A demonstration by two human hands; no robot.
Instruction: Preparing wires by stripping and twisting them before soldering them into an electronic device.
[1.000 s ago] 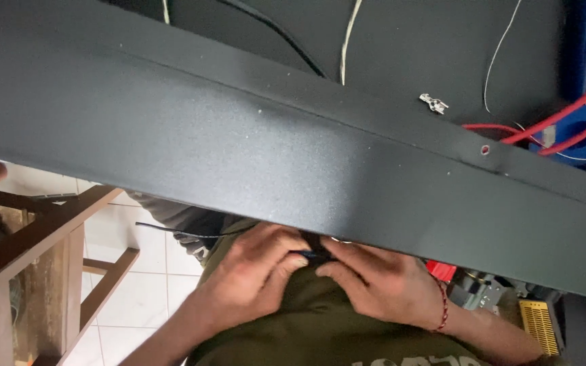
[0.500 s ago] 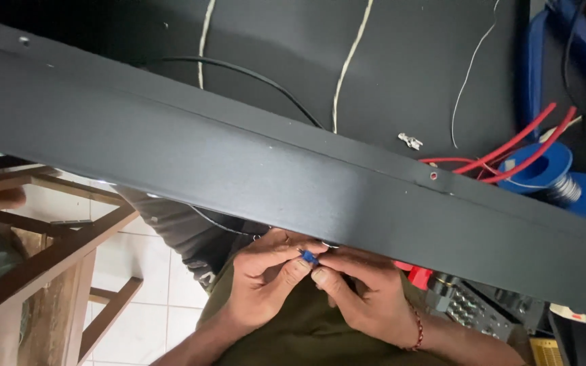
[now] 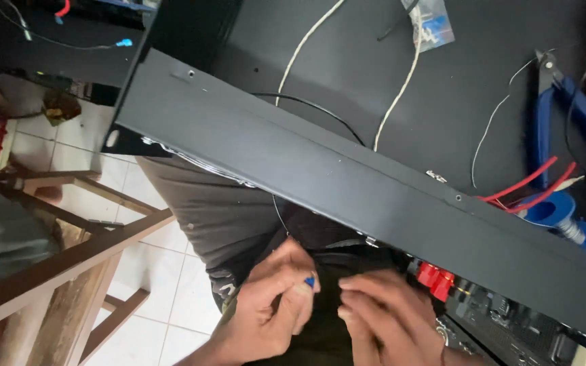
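Below the edge of the long black metal panel (image 3: pixel 347 183), the left hand (image 3: pixel 269 308) is closed in a pinch on a small blue connector (image 3: pixel 310 280), which sits at its fingertips over the person's lap. The right hand (image 3: pixel 384 315) hovers just beside it with fingers curled loosely, a little blurred, and whether it grips anything I cannot tell. Red terminals (image 3: pixel 434 279) show just right of the hands under the panel, while up on the black table (image 3: pixel 483 61) lie white wires (image 3: pixel 401 81), red wires (image 3: pixel 530 183), a blue spool (image 3: pixel 554 210) and blue-handled pliers (image 3: pixel 564 115), and a wooden stool (image 3: pixel 55 271) stands to the left on the tiled floor (image 3: pixel 164 271).
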